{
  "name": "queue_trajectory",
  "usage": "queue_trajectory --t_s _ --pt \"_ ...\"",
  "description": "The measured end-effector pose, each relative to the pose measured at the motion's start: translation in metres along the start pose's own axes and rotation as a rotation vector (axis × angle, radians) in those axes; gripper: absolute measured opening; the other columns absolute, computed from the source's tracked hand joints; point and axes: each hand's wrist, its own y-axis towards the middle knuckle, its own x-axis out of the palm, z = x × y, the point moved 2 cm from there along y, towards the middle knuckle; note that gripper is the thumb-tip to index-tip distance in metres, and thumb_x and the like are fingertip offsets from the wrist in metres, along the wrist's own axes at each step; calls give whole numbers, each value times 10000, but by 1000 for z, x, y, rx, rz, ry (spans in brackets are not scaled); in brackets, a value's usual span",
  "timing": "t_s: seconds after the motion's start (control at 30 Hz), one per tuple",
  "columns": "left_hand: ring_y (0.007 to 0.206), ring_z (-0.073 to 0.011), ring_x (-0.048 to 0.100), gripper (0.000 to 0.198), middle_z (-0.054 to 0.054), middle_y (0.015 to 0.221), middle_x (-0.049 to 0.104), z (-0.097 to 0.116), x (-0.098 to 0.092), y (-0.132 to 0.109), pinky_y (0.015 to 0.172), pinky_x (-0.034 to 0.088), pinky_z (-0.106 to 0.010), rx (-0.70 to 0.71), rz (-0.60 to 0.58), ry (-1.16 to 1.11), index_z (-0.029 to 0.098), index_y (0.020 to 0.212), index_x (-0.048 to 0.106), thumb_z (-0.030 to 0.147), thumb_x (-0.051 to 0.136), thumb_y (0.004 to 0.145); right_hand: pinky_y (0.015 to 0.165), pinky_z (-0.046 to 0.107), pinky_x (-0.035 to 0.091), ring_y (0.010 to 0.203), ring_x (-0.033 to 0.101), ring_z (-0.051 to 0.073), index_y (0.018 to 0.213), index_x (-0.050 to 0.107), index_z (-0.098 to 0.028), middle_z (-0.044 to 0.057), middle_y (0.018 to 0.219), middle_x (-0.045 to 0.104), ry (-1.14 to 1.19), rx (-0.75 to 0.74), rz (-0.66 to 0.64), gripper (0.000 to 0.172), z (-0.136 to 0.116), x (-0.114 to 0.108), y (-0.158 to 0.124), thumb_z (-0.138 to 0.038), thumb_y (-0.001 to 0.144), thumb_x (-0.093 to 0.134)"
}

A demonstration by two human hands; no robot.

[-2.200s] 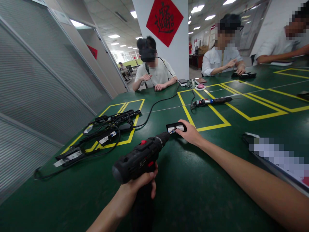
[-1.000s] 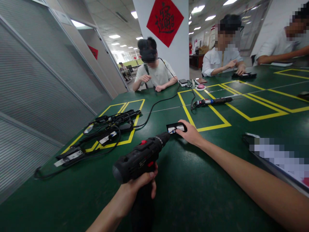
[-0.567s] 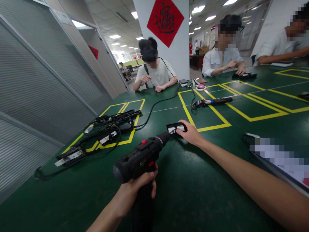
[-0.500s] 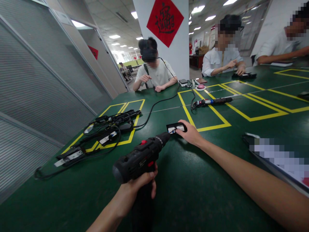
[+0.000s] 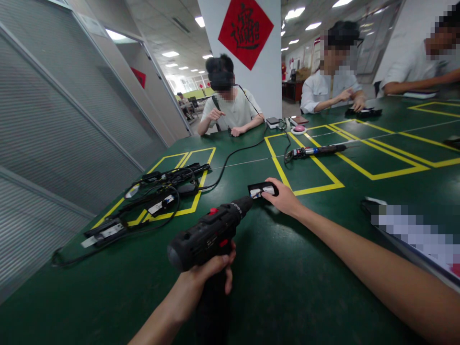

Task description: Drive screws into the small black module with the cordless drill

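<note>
Item: black cordless drill [image 5: 210, 233], held in the left hand [image 5: 201, 282], fingers wrapped around the grip below the body; long axis runs up and to the right, away from the wearer, nose ending at the near left end of the workpiece. Item: small black case [image 5: 262, 189] with white parts showing inside, lying flat on the green table [image 5: 287, 287] just outside a yellow-taped square; long axis runs left to right, roughly crosswise to the drill. Right hand [image 5: 285, 197] rests against its right end, fingers curled on the edge, pinning it down; this hand is the nearer of the two, the left reaching it only through the tool. Whether the bit touches the case cannot be told. Nearby: a heap of black cabled units [image 5: 154, 196] to the left, well apart; a pen-like corded tool [image 5: 316, 151] farther back; other people seated at the far edge.
</note>
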Motion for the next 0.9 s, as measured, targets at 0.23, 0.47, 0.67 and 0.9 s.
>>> queue_trajectory --t_s 0.23,0.47,0.67,0.9 --pt "493 -122 582 274 -21 828 589 1 -1 -1 532 456 -295 -6 9 23 150 1024 571 308 616 805 842 348 455 941 591 205 1150 555 -221 52 1057 634 -9 8 -15 367 -2 -2 0 -338 804 596" --pt "484 -133 588 298 -31 820 607 3 1 0 521 460 -296 4 14 34 148 1049 574 310 612 802 845 356 458 941 595 209 1169 547 -229 51 1061 634 -11 15 -8 393 0 -1 1 -340 798 610" --pt "479 -135 593 311 -42 849 612 3 1 1 519 466 -302 14 4 49 148 1071 560 329 589 820 835 357 461 938 596 207 1163 546 -231 49 1058 633 -13 15 -17 392 -1 -1 0 -337 793 618" --pt "476 -129 589 292 -39 833 611 3 1 0 505 461 -287 19 1 52 146 1044 567 331 595 819 854 360 455 946 594 207 1166 545 -226 54 1065 633 -17 14 -9 397 0 0 1 -324 789 621"
